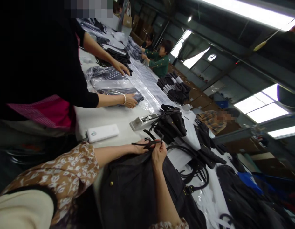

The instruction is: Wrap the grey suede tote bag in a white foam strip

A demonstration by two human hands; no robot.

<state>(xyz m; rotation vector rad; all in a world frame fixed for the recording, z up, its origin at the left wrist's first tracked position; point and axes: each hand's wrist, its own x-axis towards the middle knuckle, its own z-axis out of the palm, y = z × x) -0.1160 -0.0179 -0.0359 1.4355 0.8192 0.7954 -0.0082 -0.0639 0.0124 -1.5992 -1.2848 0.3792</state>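
Observation:
A large black bag (130, 190) with a small brass stud lies before me at the table edge. Thin dark straps (149, 144) stick out at its top, between my hands. My left hand (140, 147) is closed around these straps, its fingers partly hidden by them. My right hand (159, 154) pinches the straps from the other side, thumb and fingers pressed together. A dark handle with a brass buckle (188, 190) lies to the right of my right forearm.
Across the table a co-worker's hands (130, 100) press on plastic-wrapped dark goods (114, 90). A white power bank (102, 133), a tape dispenser (142, 122) and piled dark bags (171, 124) stand around my hands. More people work farther back.

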